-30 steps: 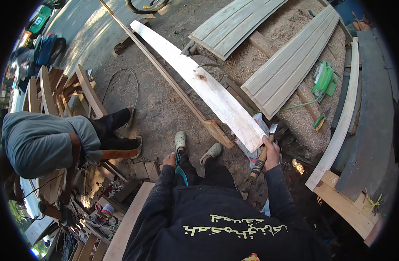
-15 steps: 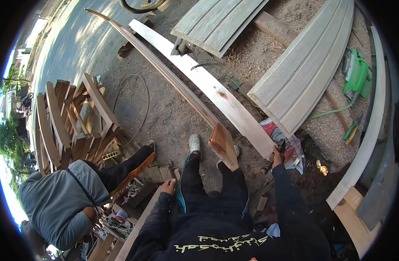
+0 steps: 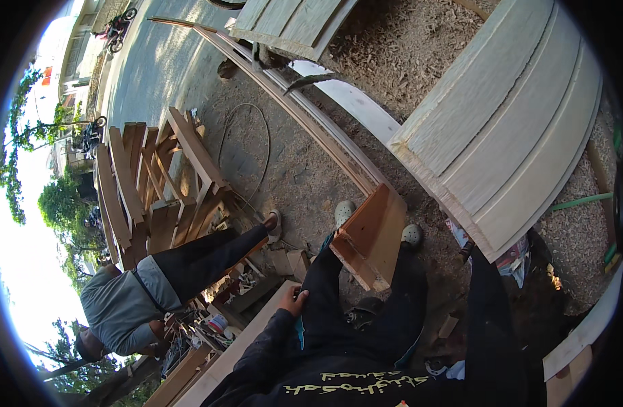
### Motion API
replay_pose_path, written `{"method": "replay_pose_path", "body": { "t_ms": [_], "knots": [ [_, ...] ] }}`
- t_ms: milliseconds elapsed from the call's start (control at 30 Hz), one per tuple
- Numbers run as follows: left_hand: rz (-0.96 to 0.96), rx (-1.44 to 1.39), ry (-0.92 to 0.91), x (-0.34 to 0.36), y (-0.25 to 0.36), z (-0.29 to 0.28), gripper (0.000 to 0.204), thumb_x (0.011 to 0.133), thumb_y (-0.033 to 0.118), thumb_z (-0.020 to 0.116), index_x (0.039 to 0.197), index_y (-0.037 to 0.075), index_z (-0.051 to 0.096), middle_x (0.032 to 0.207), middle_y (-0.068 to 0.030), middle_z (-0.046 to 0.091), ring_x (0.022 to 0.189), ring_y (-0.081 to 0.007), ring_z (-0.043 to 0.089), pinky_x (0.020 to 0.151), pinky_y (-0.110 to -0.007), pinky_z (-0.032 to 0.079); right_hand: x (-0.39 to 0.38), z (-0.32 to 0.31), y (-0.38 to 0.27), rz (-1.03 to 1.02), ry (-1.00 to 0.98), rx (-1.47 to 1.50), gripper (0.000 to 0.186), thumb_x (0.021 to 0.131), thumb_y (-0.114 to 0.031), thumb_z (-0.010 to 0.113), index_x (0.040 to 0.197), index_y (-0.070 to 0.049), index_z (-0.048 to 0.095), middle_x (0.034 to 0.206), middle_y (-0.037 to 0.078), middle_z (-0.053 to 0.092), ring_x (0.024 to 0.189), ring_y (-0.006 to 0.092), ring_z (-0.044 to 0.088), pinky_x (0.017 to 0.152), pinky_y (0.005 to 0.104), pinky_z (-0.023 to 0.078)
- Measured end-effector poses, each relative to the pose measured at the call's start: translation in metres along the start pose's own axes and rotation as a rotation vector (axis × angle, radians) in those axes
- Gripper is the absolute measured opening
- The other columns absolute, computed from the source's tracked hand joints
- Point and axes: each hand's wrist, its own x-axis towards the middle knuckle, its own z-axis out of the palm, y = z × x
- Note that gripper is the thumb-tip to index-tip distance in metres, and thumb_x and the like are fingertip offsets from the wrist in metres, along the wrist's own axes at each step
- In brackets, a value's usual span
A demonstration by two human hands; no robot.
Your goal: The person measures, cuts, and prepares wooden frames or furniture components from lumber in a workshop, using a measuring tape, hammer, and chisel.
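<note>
My left hand (image 3: 291,302) is curled against my left thigh; what it holds, if anything, is hidden. My right sleeve (image 3: 488,305) reaches up to the near corner of a pale, grooved curved panel (image 3: 495,129), which hides most of my right hand. A long brown timber (image 3: 311,136) runs diagonally away from me, its broad reddish end block (image 3: 369,237) over my legs. Beside it lies a pale plank (image 3: 355,102), partly covered by the panel. A dark curved piece (image 3: 305,81) crosses the plank.
A bent-over co-worker (image 3: 128,308) works at left among offcuts, below stacked curved brown frames (image 3: 155,176). A cord (image 3: 264,156) loops on the dirt. Another grooved panel (image 3: 284,20), wood shavings (image 3: 400,61) and green tool parts (image 3: 583,200) lie ahead and right. Road and motorbikes are at upper left.
The view has swung, bringing road and panel further into sight. The timber's end block now appears larger over my legs. My right hand, earlier visible on a wooden-handled tool, is now mostly hidden.
</note>
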Motion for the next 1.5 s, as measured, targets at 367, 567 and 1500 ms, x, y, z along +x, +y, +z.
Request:
{"method": "replay_pose_path", "body": {
  "t_ms": [367,567,1500],
  "knots": [
    [0.149,0.294,-0.178,-0.045,0.093,-0.002,0.058,0.092,0.053,0.069,0.127,0.008,0.069,0.121,-0.0209,0.072,0.116,-0.0379,0.067,0.101,-0.046,0.051,-0.203,0.002,-0.111,0.102,-0.248,-0.554,0.026,0.088,-0.023,0.078,0.096,-0.006,0.06,0.068,0.003,0.058,0.051,0.0175,0.058,0.047,0.0361,0.049],
    [0.272,0.136,-0.116,-0.054,0.104,-0.025,0.056,0.091,0.054,0.069,0.126,0.011,0.071,0.119,-0.0189,0.073,0.113,-0.037,0.068,0.099,-0.045,0.052,-0.325,0.021,-0.116,0.558,-0.275,-0.601,0.021,0.084,-0.013,0.079,0.091,-0.001,0.063,0.068,0.009,0.061,0.053,0.0234,0.062,0.048,0.0397,0.054],
    [0.098,-0.19,0.183,0.171,-0.167,-0.378,0.049,0.088,0.053,0.067,0.108,0.009,0.079,0.111,-0.0192,0.075,0.108,-0.0376,0.07,0.097,-0.044,0.053,-0.472,0.407,-0.105,0.292,-0.523,-0.907,0.038,0.093,-0.037,0.068,0.104,-0.001,0.073,0.088,0.007,0.073,0.072,0.0142,0.066,0.065,0.0318,0.052]
  ]
}}
